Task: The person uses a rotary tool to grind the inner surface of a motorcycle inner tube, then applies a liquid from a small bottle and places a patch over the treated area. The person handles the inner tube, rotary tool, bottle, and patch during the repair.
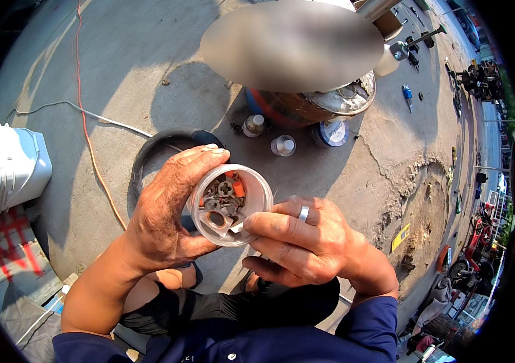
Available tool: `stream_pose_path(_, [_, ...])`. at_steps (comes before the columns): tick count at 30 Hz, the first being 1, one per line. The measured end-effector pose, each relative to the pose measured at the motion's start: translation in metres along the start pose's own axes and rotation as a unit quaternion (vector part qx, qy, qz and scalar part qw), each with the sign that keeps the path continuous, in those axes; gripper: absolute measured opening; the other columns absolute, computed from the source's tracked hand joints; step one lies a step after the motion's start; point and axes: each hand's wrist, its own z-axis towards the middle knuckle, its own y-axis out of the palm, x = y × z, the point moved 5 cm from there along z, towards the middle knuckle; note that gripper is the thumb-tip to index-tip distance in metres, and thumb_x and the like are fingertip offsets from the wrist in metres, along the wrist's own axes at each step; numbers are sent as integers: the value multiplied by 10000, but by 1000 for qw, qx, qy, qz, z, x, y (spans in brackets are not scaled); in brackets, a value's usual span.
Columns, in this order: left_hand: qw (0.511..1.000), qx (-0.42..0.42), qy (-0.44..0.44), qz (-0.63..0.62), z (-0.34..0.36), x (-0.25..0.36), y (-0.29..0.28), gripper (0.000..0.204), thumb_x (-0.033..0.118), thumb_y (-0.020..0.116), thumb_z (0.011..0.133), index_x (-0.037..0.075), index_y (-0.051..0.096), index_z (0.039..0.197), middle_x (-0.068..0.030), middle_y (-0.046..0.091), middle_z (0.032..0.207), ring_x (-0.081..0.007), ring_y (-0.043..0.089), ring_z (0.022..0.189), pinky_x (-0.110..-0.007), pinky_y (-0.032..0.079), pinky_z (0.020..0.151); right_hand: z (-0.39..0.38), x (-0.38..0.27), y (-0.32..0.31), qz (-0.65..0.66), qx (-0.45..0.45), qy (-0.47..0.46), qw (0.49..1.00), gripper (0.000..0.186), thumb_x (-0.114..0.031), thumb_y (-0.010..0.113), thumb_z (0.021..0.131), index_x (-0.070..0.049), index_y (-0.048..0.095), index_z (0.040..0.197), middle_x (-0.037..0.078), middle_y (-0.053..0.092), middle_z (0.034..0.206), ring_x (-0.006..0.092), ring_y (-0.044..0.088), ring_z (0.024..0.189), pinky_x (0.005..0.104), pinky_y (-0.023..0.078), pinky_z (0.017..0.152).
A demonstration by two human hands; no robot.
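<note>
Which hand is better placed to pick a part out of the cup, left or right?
Right. The right hand already has its fingertips at the rim of the cup, right by the small metal parts inside. The left hand is wrapped around the cup, steadying it.

Small parts (pixel 224 202) in a cup (pixel 257 181) between both hands, bottles (pixel 268 136) beyond, tyre (pixel 148 151) left of the cup

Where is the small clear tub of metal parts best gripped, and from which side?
Grip the tub around its round side wall, coming from the person's left, as the left hand does now. The wall is curved and fits a wrapped palm. The open mouth tilts up toward the camera and stays free for the right hand, whose fingers reach inside.
</note>
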Motion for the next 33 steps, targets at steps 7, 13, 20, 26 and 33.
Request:
stream_pose_path(7, [994, 37, 69, 75, -2, 20, -5, 754, 240, 857, 682, -49, 534, 1298, -221, 613, 1244, -398, 590, 1162, -483, 462, 1007, 1, -16, -33, 23, 91, 33, 995, 391, -237, 885, 624, -46, 685, 900, 103, 679, 971, 167, 599, 631, 272, 466, 519])
stream_pose_path(13, [989, 34, 83, 119, 4, 30, 5, 715, 195, 842, 690, -43, 539, 1291, -231, 614, 1230, -394, 600, 1141, -481, 480, 994, -9, -17, -37, 2, 60, 81, 995, 432, -256, 901, 631, -68, 691, 958, 98, 685, 982, 159, 613, 619, 272, 482, 528])
stream_pose_path(20, [981, -46, 64, 176, 6, 30, 22, 624, 126, 775, 674, -24, 575, 1245, -193, 630, 1189, -381, 613, 1114, -457, 488, 968, -10, -4, 0, -2, -191, 204, 960, 579, -190, 768, 724, 50, 538, 1199, 217, 617, 1077, 318, 663, 618, 395, 523, 505])
stream_pose_path(26, [979, -98, 33, 177, 0, 16, 31, 647, 191, 772, 674, -13, 570, 1254, -177, 631, 1197, -371, 613, 1111, -457, 474, 963, -21, 4, 18, 64, -245, 203, 946, 477, -121, 689, 746, 107, 518, 1128, 246, 617, 926, 354, 665, 642, 437, 503, 506])
stream_pose_path(33, [981, -108, 31, 161, 3, 15, 30, 652, 250, 778, 705, 0, 565, 1269, -186, 634, 1204, -375, 619, 1105, -474, 466, 968, -32, 20, 23, 230, -103, 265, 931, 460, -103, 722, 758, 69, 535, 1142, 232, 624, 939, 397, 657, 706, 461, 519, 599])
